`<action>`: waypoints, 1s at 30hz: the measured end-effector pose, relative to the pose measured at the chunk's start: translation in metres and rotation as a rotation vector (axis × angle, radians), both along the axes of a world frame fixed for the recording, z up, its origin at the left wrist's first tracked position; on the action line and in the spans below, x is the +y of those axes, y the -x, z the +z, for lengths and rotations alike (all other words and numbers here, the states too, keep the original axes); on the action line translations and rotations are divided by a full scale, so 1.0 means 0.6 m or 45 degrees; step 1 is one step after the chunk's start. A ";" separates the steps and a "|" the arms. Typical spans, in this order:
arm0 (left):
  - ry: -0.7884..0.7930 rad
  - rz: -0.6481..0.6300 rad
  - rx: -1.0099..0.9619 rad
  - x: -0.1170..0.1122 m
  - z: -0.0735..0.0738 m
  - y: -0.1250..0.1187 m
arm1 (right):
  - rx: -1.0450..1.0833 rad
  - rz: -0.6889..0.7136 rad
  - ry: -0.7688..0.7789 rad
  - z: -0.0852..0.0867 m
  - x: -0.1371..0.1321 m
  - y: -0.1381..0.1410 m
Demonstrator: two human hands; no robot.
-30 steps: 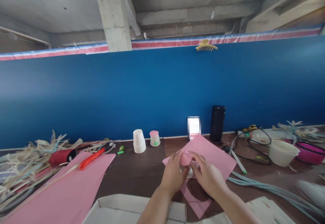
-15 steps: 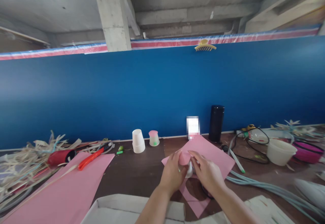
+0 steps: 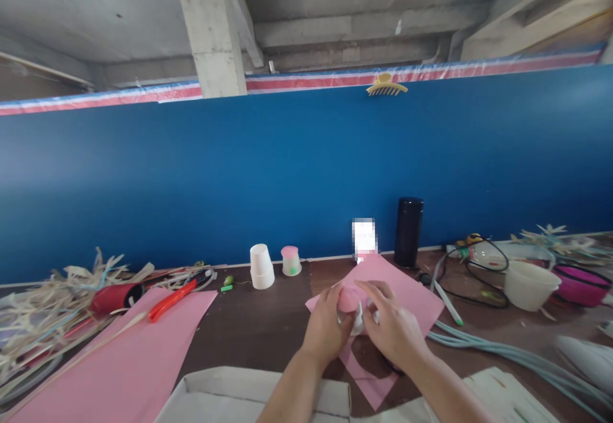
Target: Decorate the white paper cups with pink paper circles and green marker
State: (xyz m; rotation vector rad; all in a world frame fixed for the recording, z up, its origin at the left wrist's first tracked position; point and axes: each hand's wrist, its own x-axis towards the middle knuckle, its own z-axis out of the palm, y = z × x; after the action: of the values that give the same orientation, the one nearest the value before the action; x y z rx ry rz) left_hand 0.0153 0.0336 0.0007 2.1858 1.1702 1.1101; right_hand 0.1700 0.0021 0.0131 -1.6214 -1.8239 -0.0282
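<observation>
View from the head, two bare hands at a dark brown tabletop (image 3: 282, 317). The left hand (image 3: 325, 327) is curled around a small white cup-like object (image 3: 357, 326), thumb at its near side; the fingers meet the edge of a rounded pink paper piece (image 3: 348, 299) that covers its top. The right hand (image 3: 395, 330) is bent, its fingers close against the opposite side; whether it grips or merely touches cannot be told. The object sits between the hands, above a pink paper sheet (image 3: 407, 295) with a rounded cut-out near its closest corner. Behind the sheet stands an upright black cylindrical flask (image 3: 408, 232). Left of centre, a white tapered paper cup stack (image 3: 262, 267) stands inverted beside a small pale cup with a pink top (image 3: 290, 262). Farther left, a red-orange elongated handle (image 3: 172, 300) lies across a second, larger pink sheet (image 3: 124, 353), next to a tangle of pale strips (image 3: 52, 308). At right: a bundle of pale blue cords (image 3: 488, 346), an off-white plastic tub (image 3: 530, 287) and a magenta container with a dark rim (image 3: 582, 287).
</observation>
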 end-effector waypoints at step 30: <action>0.217 0.024 -0.066 0.000 -0.011 0.001 | 0.120 0.096 0.039 -0.007 0.005 0.006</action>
State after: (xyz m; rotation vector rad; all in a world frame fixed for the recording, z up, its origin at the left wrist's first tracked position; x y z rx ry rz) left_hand 0.0148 0.0339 -0.0058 2.0095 1.2180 1.0285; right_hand 0.1661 0.0051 0.0089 -1.5473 -1.8190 0.1085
